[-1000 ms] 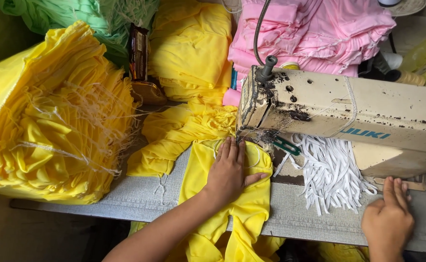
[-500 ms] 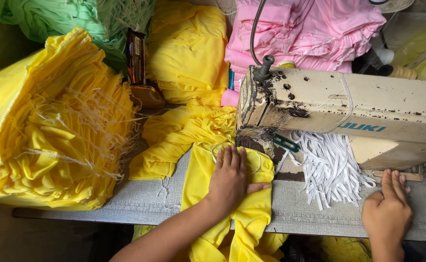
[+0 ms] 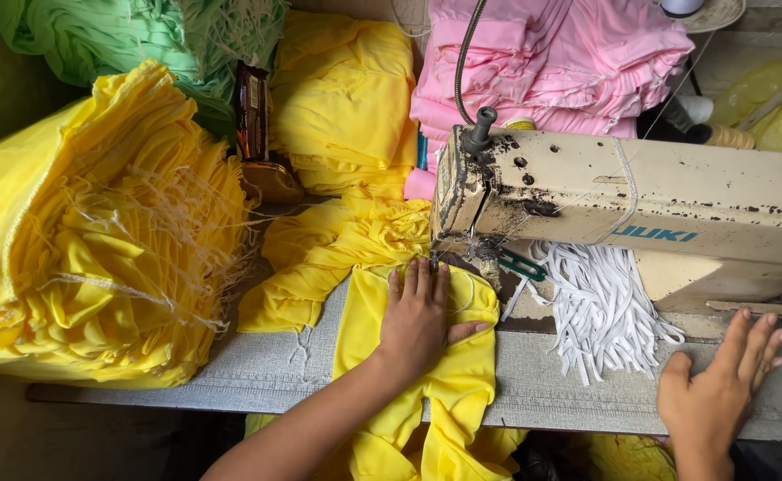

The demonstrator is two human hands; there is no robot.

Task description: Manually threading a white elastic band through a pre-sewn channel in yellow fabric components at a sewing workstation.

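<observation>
My left hand point(image 3: 419, 319) lies flat, fingers spread, on a yellow fabric piece point(image 3: 364, 307) that runs under the needle end of a worn cream sewing machine point(image 3: 623, 200). The fabric hangs over the table's near edge. My right hand point(image 3: 719, 392) rests open on the grey table point(image 3: 257, 374) at the right, just below the machine's base, holding nothing. A bunch of white elastic strips point(image 3: 600, 307) lies between the two hands.
A big stack of folded yellow pieces point(image 3: 97, 232) fills the left. More yellow fabric point(image 3: 342, 98), pink fabric point(image 3: 542, 53) and green fabric point(image 3: 115, 36) are piled at the back. A dark packet point(image 3: 251, 111) stands between the piles. Green-handled snips point(image 3: 523, 264) lie by the needle.
My left hand has stayed pressed on the yellow fabric, sliding slightly toward the needle. My right hand has opened flatter on the table at the right.
</observation>
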